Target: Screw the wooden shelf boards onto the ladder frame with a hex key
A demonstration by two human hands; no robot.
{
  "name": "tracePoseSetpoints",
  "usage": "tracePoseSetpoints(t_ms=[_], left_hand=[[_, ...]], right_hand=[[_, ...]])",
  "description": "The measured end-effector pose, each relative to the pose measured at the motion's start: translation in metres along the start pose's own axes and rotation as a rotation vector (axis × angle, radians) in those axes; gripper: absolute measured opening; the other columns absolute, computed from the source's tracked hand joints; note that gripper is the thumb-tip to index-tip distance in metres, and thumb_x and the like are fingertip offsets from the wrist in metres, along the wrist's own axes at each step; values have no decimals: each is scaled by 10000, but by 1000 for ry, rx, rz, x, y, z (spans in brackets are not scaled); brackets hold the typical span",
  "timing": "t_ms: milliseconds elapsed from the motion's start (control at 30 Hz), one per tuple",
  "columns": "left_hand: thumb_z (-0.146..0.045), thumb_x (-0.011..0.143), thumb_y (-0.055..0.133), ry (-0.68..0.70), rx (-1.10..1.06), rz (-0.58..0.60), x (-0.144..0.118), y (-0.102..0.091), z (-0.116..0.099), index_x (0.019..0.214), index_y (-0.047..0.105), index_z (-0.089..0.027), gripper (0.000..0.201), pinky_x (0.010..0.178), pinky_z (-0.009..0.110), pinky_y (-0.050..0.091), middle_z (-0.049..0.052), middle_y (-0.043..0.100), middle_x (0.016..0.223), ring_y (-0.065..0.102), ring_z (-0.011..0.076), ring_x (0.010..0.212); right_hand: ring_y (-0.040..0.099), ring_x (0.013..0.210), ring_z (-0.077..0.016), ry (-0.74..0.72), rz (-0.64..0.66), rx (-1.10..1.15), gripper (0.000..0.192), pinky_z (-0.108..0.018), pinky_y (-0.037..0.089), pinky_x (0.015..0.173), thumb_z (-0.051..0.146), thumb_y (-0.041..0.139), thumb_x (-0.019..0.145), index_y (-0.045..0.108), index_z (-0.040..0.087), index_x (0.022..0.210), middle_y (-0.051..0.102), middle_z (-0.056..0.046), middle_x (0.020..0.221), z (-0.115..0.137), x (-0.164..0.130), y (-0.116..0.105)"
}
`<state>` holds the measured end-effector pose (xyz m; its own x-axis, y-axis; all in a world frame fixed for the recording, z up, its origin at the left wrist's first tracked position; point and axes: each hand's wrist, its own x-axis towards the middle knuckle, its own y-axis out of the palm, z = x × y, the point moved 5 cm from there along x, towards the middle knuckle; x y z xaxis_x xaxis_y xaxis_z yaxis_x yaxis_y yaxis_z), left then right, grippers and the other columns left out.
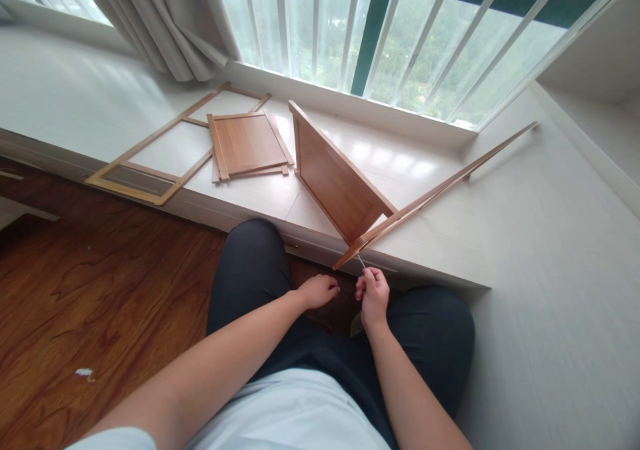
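Our right hand (374, 295) pinches a thin metal tool (361, 261), seemingly a hex key, its tip at the near corner of the wooden rail (440, 193). The grip is clamped on the tool. Our left hand (317, 291) rests loosely curled at 9 o'clock of it, holding nothing we can make out. The rail's long axis runs from that corner out toward 2 o'clock across the counter (500, 237); the attached upright panel (335, 180) stretches toward 11 o'clock. We judge it best to keep the tool straight in line with the fastener and steady the corner while turning.
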<state>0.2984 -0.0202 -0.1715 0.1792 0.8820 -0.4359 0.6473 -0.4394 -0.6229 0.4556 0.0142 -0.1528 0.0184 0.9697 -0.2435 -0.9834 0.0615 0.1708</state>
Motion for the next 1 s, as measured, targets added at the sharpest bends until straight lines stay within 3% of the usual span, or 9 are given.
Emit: tracePoseSetpoints(t_ms=[600,1000], left_hand=[[-381,924,513,-10,10,2,0,1,1,857,743,-218,290,731,279,475,65,754,889,692,224,850],[-387,925,512,-8,15,10,0,0,0,866,750,-216,299,732,278,474,63,757,877,690,221,850]], right_hand=[[405,395,-61,48,41,-6,346,-175,308,353,499,709,830,592,175,854,539,66,560,-5,1,2],[414,444,-60,-84,6,69,349,-189,322,380,519,687,858,610,187,929,553,44,675,12,-3,2]])
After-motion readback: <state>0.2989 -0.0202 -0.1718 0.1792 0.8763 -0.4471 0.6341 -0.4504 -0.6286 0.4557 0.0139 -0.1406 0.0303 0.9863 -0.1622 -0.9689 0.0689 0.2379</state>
